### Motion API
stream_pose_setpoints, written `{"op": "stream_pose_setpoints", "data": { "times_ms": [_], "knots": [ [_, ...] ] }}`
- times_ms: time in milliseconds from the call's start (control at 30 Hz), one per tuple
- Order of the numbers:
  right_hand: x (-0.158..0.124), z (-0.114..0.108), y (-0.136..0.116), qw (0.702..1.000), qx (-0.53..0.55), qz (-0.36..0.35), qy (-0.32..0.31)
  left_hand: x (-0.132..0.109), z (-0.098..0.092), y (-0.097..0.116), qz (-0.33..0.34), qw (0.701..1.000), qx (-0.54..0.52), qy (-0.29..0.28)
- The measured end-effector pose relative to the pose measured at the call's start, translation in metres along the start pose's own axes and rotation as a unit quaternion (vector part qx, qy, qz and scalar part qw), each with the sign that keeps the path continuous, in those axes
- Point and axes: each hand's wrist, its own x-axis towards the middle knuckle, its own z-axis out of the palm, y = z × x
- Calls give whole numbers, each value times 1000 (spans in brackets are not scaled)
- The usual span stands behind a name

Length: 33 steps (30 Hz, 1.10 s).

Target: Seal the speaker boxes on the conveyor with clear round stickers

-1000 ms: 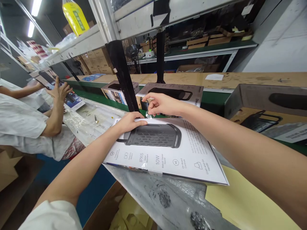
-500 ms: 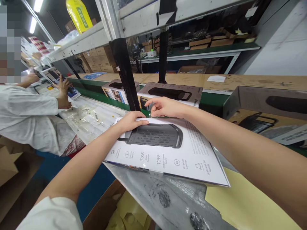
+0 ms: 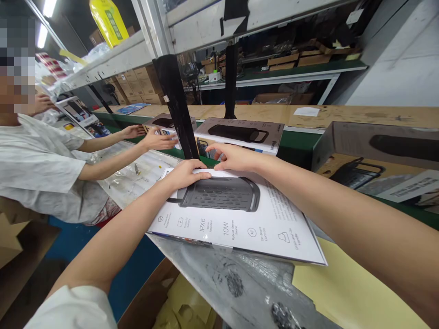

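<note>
- flat white cardboard box w/ grey speaker print [image 3: 240,219]: lies face-up at near bench edge; "IPX6", "10W" + icons along its near side.
- left hand [image 3: 187,173]: palm down on box's far edge, fingers loosely bent, pressing, nothing clasped.
- right hand [image 3: 233,157]: just beside left hand, fingers flat on same far edge, empty.
- black upright post [image 3: 176,105]: directly behind box, close to both hands.
- grey-topped speaker box [image 3: 243,132]: behind box, on green conveyor belt [image 3: 298,144].
- open brown carton [image 3: 377,155]: behind-right of box.
- co-worker's hands [image 3: 157,139]: left-behind box, at another carton.
- yellow sheet [image 3: 343,292] near-right of box; crinkled clear plastic film [image 3: 240,283] under box.
</note>
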Motion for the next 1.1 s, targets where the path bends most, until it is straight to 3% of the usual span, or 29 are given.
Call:
{"op": "stream_pose_setpoints", "data": {
  "times_ms": [167, 300, 400, 567, 667, 700, 800, 900, 1000, 1100],
  "knots": [
    [-24, -7, -2, 999, -26, 22, 14, 0, 0, -1, 3, 1000, 6, 0],
    [-43, 10, -5, 992, -80, -72, 61, -1, 1, -1, 3, 1000, -7, 2],
    [-53, 28, -9, 986, -118, -115, 32, 0, 1, -1, -2, 1000, -5, 3],
    [-47, 27, -23, 991, -125, 35, -25, -2, -2, 3, 0, 1000, 29, -7],
    [-51, 0, -18, 984, -135, 110, -41, -5, -5, 12, 21, 998, 56, -8],
    [-62, -12, -10, 983, -146, 114, -19, -4, -6, 15, 27, 997, 68, -11],
    [-134, -37, 16, 972, -167, 100, 131, 2, -9, 20, 21, 993, 115, -29],
    [-243, -29, 28, 945, -128, 143, 264, 9, -6, 21, 11, 988, 150, -30],
    [-341, 5, 35, 952, -89, 199, 214, 9, -5, 27, 36, 975, 219, 5],
    [-395, 43, 41, 959, -73, 197, 189, -4, -4, 54, 72, 947, 299, 90]
  ]
}}
